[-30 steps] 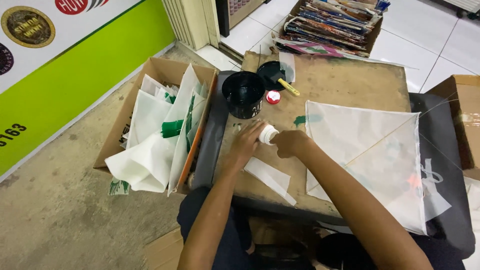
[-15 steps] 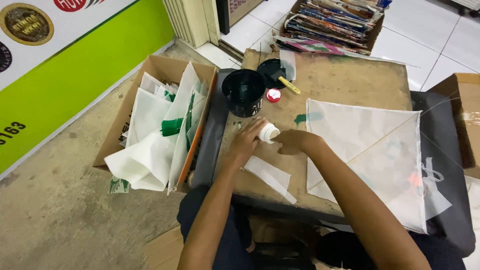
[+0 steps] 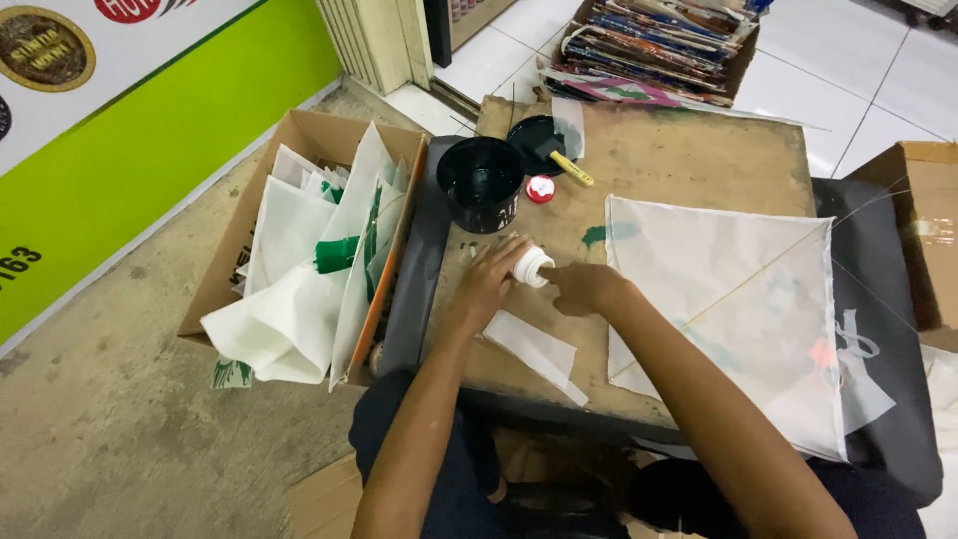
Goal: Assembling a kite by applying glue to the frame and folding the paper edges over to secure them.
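My left hand [image 3: 491,281] is wrapped around a small white bottle [image 3: 532,267] lying tilted on the wooden table [image 3: 679,160]. The fingertips of my right hand [image 3: 581,287] press against the bottle's open end. A white paper strip [image 3: 539,351] lies on the table just below both hands. To the right lies a white kite [image 3: 738,299] with thin crossed sticks and a green smear near its upper left corner. A black bucket [image 3: 481,183] stands right above my left hand, with a red cap [image 3: 540,189] beside it.
A cardboard box [image 3: 299,240] of white and green paper pieces sits left of the table. A black lid with a yellow-handled brush [image 3: 544,145] lies behind the bucket. A box of stacked printed papers [image 3: 659,45] stands at the back, another cardboard box [image 3: 923,230] at right.
Both hands stay on the white bottle; it has turned slightly in my left hand while the right fingers remain at its end.
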